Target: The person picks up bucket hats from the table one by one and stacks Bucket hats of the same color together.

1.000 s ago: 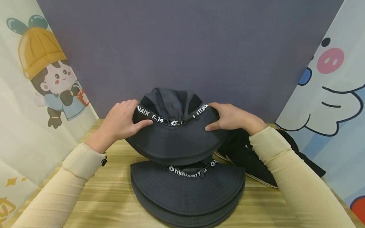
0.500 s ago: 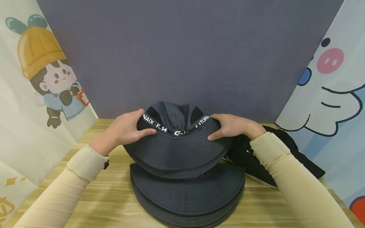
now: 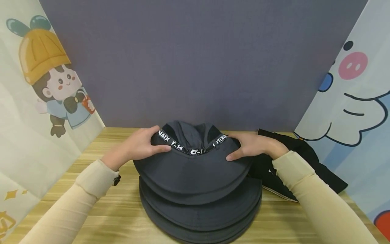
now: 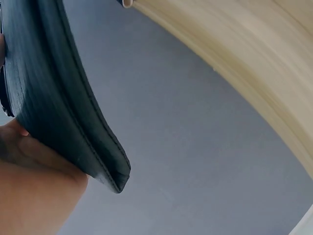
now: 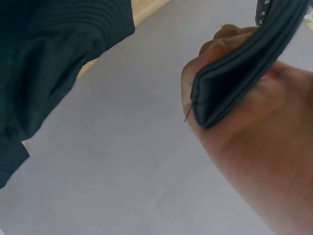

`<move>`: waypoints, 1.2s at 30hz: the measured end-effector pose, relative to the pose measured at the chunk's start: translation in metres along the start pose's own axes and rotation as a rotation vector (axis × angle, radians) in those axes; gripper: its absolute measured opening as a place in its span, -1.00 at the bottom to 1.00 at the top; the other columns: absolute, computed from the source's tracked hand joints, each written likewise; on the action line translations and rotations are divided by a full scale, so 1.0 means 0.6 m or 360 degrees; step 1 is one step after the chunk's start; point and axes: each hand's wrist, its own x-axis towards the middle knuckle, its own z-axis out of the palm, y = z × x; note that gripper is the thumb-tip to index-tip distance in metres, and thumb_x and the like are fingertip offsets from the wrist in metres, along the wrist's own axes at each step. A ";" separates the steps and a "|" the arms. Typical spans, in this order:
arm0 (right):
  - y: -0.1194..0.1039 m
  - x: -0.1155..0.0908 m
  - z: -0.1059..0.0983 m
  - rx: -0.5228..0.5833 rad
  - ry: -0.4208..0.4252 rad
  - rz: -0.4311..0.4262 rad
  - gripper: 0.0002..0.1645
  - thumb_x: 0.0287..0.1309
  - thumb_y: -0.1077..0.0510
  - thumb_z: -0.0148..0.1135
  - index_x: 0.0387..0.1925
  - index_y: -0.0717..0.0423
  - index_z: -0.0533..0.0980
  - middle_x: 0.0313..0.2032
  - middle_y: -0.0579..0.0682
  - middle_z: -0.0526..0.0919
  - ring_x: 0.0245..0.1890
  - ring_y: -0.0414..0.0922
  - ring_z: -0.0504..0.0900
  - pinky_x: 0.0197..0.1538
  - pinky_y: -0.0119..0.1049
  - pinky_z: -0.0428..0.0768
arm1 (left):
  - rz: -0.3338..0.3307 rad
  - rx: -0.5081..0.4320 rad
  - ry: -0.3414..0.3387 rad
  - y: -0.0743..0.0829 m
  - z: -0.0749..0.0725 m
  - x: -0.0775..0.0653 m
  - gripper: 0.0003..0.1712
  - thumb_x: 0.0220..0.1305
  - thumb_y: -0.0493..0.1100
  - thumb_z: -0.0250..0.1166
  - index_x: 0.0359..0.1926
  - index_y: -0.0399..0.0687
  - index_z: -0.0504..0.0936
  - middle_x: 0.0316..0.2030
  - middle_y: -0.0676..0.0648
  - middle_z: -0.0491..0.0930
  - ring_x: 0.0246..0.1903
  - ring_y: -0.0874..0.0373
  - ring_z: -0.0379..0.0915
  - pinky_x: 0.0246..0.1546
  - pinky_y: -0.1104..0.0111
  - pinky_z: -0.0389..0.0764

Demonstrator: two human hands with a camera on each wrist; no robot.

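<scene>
A dark grey brimmed hat [image 3: 192, 178] is held between both hands, its brim towards me and its lettered inner band showing. My left hand [image 3: 141, 146] grips its left side, thumb on the brim and fingers behind. On the right side my right hand [image 3: 250, 146] pinches it the same way. The brim's lower edge looks double; I cannot tell whether a second hat is nested there. Directly below, overlapped by it, lies a stack of similar hats [image 3: 198, 217]. In the left wrist view the brim [image 4: 54, 93] rises above the hand; in the right wrist view, the brim's corner [image 5: 230, 83] crosses the hand.
A black cloth item [image 3: 307, 169] with a small white mark lies at the right, partly behind the right forearm. The wooden tabletop [image 3: 115, 210] ends at a grey panel [image 3: 195, 61]. Printed cartoon sheets stand at the left [image 3: 18, 142] and right [image 3: 362, 112].
Both hands have lowered the held hat towards me. Its brim now covers the lettered band of the stack's top hat and more of that hat's brim. The stack has not moved.
</scene>
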 end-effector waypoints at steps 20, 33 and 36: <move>0.040 -0.023 0.038 0.0055 -0.0085 0.0101 -0.12 0.09 -0.23 0.47 0.26 0.16 0.36 0.04 0.02 0.55 -0.03 -0.07 0.56 0.12 -0.04 0.50 | -0.0006 -0.0112 -0.0187 0.016 0.046 -0.002 -0.24 0.19 0.48 0.29 0.05 -0.06 0.56 -0.13 -0.04 0.64 -0.06 -0.01 0.59 -0.03 0.05 0.56; 0.052 -0.035 0.056 0.0161 -0.0181 0.0076 -0.18 0.11 -0.16 0.49 0.23 0.18 0.37 0.00 0.00 0.56 -0.05 -0.09 0.58 0.08 -0.08 0.53 | -0.0001 -0.0125 -0.0271 0.020 0.072 -0.010 -0.31 0.21 0.46 0.30 0.00 0.00 0.58 -0.10 -0.04 0.65 0.00 -0.02 0.58 0.03 0.03 0.55; 0.051 -0.040 0.062 0.0166 -0.0187 0.0076 -0.18 0.11 -0.16 0.48 0.24 0.18 0.37 0.01 0.00 0.56 -0.04 -0.10 0.58 0.10 -0.07 0.53 | 0.0014 -0.0122 -0.0293 0.020 0.076 -0.011 -0.33 0.21 0.46 0.29 -0.04 -0.01 0.58 -0.15 -0.01 0.64 -0.04 0.01 0.58 0.00 0.05 0.55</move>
